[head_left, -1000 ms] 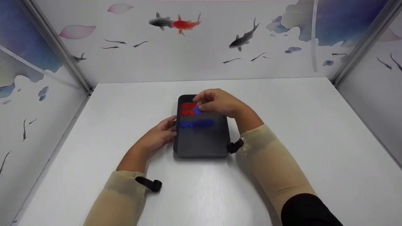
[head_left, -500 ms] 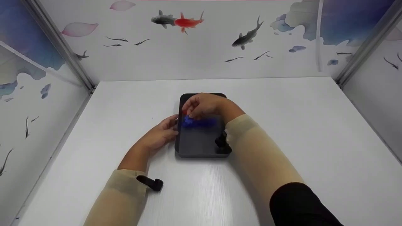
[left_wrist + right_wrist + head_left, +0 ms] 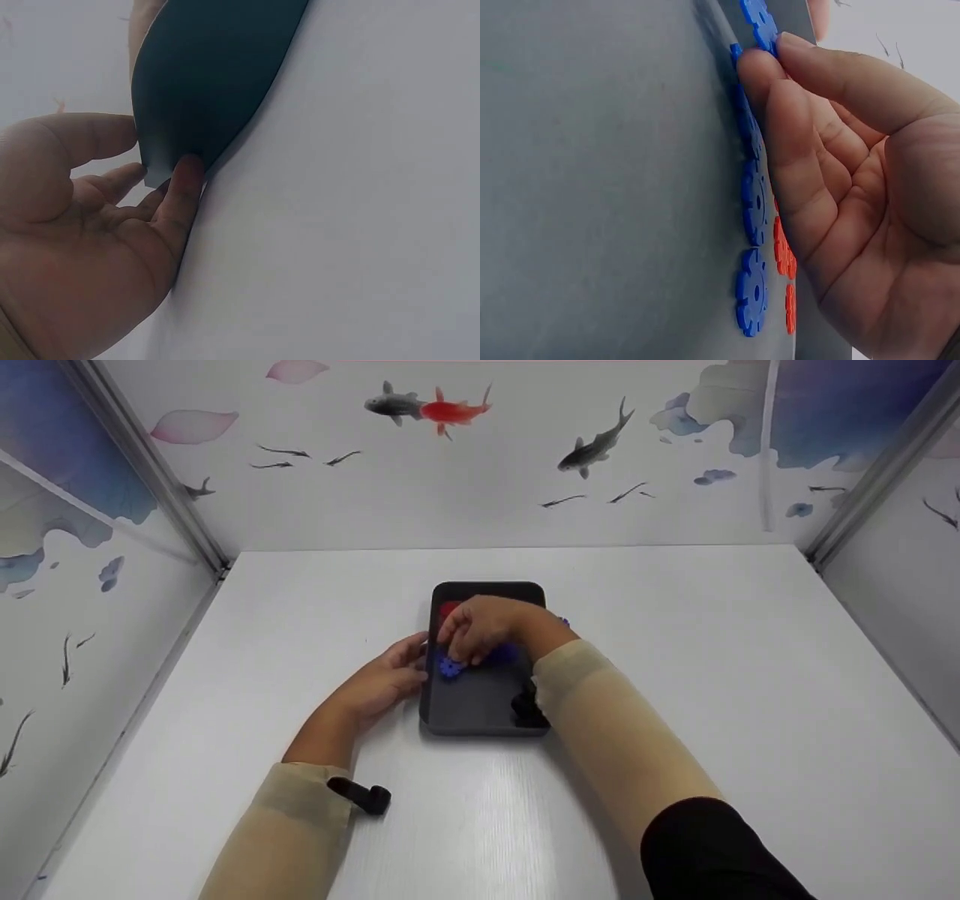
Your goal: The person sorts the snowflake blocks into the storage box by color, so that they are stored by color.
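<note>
A dark grey tray (image 3: 480,709) lies on the white table. My right hand (image 3: 484,624) reaches into it and pinches a blue notched disc (image 3: 761,26) between thumb and finger, by the tray's left side. Below that disc in the right wrist view, several more blue notched discs (image 3: 754,202) lie in a row. Red notched discs (image 3: 782,247) show behind them, partly covered by my fingers. My left hand (image 3: 379,684) touches the tray's left outer wall with extended fingers; the left wrist view shows the thumb (image 3: 105,137) against that wall too.
Another small blue piece (image 3: 565,622) peeks out beside the right wrist, beyond the tray's right edge. Printed panels (image 3: 480,495) stand at the back and both sides of the table (image 3: 675,615). The right forearm crosses the tray's right rim.
My right hand has moved left and nearer with the blue notched disc, from over the red discs to the left end of the blue row. My left hand has stayed at the tray.
</note>
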### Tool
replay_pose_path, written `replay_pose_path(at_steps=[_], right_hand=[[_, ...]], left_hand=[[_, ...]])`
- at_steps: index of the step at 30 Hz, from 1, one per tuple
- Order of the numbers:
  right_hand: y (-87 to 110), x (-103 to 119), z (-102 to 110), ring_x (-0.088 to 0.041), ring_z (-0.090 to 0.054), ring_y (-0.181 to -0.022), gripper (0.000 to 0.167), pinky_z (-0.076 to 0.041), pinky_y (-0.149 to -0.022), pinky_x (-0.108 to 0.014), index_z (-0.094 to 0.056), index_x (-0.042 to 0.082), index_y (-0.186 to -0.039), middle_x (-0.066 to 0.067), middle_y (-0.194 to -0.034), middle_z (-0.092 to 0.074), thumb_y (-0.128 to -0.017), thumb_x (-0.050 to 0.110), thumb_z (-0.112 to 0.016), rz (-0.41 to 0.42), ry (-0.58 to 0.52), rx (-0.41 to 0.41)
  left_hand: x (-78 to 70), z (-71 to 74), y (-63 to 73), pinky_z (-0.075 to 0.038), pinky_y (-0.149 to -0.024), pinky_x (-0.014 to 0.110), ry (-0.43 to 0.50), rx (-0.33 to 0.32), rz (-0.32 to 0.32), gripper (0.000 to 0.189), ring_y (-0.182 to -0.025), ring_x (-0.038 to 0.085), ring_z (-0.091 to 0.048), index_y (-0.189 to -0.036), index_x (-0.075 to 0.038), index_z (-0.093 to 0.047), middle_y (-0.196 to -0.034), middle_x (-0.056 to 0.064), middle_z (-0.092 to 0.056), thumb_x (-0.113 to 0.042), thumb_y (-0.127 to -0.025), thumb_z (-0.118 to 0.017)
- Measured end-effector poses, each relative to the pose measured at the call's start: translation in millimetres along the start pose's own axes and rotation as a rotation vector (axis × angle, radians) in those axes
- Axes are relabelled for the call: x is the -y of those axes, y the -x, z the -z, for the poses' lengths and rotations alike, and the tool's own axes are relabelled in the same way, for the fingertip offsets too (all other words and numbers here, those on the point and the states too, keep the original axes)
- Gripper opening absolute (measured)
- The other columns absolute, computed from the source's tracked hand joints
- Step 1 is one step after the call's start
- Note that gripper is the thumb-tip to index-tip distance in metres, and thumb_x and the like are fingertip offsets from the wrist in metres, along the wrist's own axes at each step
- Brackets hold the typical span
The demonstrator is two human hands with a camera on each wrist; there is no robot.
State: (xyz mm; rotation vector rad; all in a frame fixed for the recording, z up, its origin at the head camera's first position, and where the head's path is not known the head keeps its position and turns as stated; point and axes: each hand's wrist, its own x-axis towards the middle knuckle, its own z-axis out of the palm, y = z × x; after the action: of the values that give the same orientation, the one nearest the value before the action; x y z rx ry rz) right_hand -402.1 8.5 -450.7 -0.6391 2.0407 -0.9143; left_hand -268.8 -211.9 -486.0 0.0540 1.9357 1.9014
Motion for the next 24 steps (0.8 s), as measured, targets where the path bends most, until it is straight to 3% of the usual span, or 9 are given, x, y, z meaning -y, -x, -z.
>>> replay_pose_path(at_steps=[8,13,19,24], right_hand=[[0.9,3.6,-3.0,-0.02,-0.079,-0.092,0.031,-0.065,-0.082,-0.031,-0.073,0.015,-0.124,-0.009,-0.109,-0.082,-0.095,0.007,-0.077,0.0,0.014,-0.008],[3.7,4.7,-2.3,-0.022,-0.079,-0.093,0.028,-0.066,-0.082,-0.032,-0.075,0.016,-0.122,-0.009,-0.107,-0.083,-0.095,0.009,-0.077,0.013,-0.001,-0.058],[13.4,8.4,2.8,-0.023,-0.079,-0.094,0.028,-0.066,-0.085,-0.038,-0.076,0.015,-0.122,-0.009,-0.106,-0.083,-0.095,0.01,-0.078,0.092,-0.042,-0.11],[33.8,13.5,16.6,-0.03,-0.079,-0.099,0.031,-0.064,-0.094,-0.049,-0.075,0.015,-0.126,-0.011,-0.107,-0.082,-0.096,0.012,-0.078,0.159,-0.094,-0.2]], left_hand=[[0.0,-0.5,1.0,-0.029,-0.133,0.048,0.003,0.006,-0.012,0.078,-0.163,0.024,-0.032,-0.172,-0.018,-0.022,-0.179,0.006,-0.024,-0.002,-0.103,-0.053],[-0.4,-0.4,0.3,-0.031,-0.132,0.048,0.012,0.011,-0.019,0.077,-0.161,0.025,-0.035,-0.171,-0.018,-0.023,-0.177,0.006,-0.028,0.0,-0.103,-0.052],[0.9,0.2,-1.1,-0.031,-0.132,0.049,0.019,0.005,-0.005,0.076,-0.161,0.025,-0.036,-0.171,-0.018,-0.023,-0.176,0.005,-0.03,0.0,-0.103,-0.052],[1.1,0.1,-0.6,-0.029,-0.133,0.049,0.009,-0.005,-0.001,0.077,-0.162,0.026,-0.034,-0.172,-0.018,-0.023,-0.177,0.006,-0.029,-0.001,-0.103,-0.054]])
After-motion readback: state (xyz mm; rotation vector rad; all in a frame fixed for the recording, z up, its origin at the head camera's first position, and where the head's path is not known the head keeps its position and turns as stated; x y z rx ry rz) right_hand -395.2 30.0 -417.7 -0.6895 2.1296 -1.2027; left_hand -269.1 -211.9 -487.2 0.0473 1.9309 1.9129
